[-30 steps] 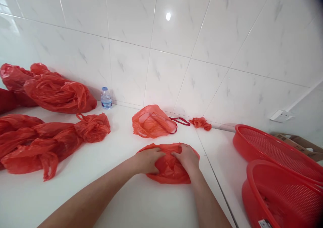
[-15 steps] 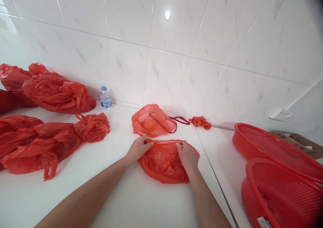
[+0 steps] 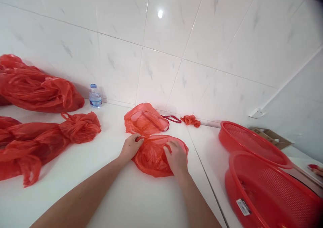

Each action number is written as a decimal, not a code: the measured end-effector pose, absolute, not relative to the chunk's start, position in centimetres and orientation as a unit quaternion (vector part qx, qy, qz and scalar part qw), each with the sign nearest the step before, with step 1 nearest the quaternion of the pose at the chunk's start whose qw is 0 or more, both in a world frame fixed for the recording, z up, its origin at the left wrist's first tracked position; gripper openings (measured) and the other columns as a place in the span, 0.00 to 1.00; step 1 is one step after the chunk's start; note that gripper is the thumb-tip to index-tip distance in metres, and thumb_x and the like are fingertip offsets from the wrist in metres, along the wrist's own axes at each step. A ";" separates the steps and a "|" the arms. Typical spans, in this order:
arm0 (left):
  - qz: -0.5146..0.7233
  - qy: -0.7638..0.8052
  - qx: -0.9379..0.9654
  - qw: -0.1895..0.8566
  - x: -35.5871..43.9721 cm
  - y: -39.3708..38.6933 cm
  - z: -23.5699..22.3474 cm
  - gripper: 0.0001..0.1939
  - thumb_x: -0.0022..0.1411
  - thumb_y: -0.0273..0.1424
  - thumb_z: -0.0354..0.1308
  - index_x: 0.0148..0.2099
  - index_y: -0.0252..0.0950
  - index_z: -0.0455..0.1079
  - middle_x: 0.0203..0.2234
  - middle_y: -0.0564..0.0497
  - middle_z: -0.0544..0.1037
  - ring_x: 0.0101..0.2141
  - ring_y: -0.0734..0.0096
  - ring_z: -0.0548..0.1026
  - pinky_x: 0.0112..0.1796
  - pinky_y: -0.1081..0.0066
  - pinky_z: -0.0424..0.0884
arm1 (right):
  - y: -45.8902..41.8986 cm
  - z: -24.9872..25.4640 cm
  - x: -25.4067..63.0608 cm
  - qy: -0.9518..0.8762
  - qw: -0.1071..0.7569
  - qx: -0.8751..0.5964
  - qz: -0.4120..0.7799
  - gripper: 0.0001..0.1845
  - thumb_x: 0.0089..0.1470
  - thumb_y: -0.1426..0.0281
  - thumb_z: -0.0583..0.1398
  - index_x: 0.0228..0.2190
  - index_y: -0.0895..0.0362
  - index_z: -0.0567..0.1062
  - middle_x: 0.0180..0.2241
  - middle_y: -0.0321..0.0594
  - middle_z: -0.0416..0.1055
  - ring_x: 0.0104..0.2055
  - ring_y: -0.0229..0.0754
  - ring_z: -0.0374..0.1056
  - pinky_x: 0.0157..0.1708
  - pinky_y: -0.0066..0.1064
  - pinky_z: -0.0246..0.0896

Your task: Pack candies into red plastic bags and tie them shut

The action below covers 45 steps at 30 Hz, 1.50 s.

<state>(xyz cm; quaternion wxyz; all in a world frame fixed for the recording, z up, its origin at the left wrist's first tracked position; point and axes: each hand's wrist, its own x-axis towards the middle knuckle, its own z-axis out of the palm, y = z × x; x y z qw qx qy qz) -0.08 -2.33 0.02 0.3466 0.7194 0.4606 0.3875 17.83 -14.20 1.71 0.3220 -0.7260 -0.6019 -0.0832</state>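
A crumpled red plastic bag (image 3: 151, 155) lies on the white counter (image 3: 106, 187) in front of me. My left hand (image 3: 130, 147) pinches the bag's upper left edge, fingers closed on the plastic. My right hand (image 3: 176, 159) presses on the bag's right side, fingers curled into the film. Just behind it sits a second red bag (image 3: 145, 119), puffed up and open toward me.
Bundles of red bags (image 3: 47, 137) and a bigger heap (image 3: 37, 90) lie at the left. A small water bottle (image 3: 95, 96) stands by the tiled wall. A red strap (image 3: 173, 118) and a red scrap (image 3: 191, 120) lie behind. Two red mesh baskets (image 3: 264, 187) stand at the right.
My hands went from pressing together on the bag's middle to spreading apart along its edges. The left hand now pinches the upper left edge. The view has shifted right.
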 end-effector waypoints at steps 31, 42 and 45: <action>0.290 0.521 0.731 0.332 -0.5 -1.9 1.1 0.15 0.56 0.43 0.50 0.40 0.41 0.68 0.40 0.53 0.76 0.41 0.62 0.72 0.38 0.70 0.67 | -40.2 0.7 22.2 -0.402 0.023 -0.883 -0.241 0.20 0.55 0.74 0.50 0.49 0.58 0.70 0.37 0.45 0.77 0.33 0.44 0.74 0.31 0.30 0.66; 0.286 0.525 0.725 0.340 -0.7 -2.4 1.1 0.13 0.56 0.42 0.51 0.40 0.42 0.68 0.39 0.53 0.76 0.39 0.63 0.73 0.38 0.69 0.66 | -39.8 3.3 21.6 -0.394 -0.007 -0.903 -0.169 0.22 0.60 0.63 0.49 0.50 0.58 0.69 0.39 0.46 0.76 0.36 0.48 0.74 0.33 0.34 0.67; 0.277 0.524 0.724 0.353 -0.8 -2.5 1.1 0.14 0.56 0.42 0.50 0.41 0.42 0.68 0.39 0.53 0.76 0.38 0.63 0.73 0.36 0.69 0.67 | -39.7 4.4 22.3 -0.382 -0.001 -0.915 -0.131 0.25 0.62 0.60 0.44 0.51 0.57 0.69 0.40 0.46 0.76 0.38 0.48 0.74 0.34 0.34 0.67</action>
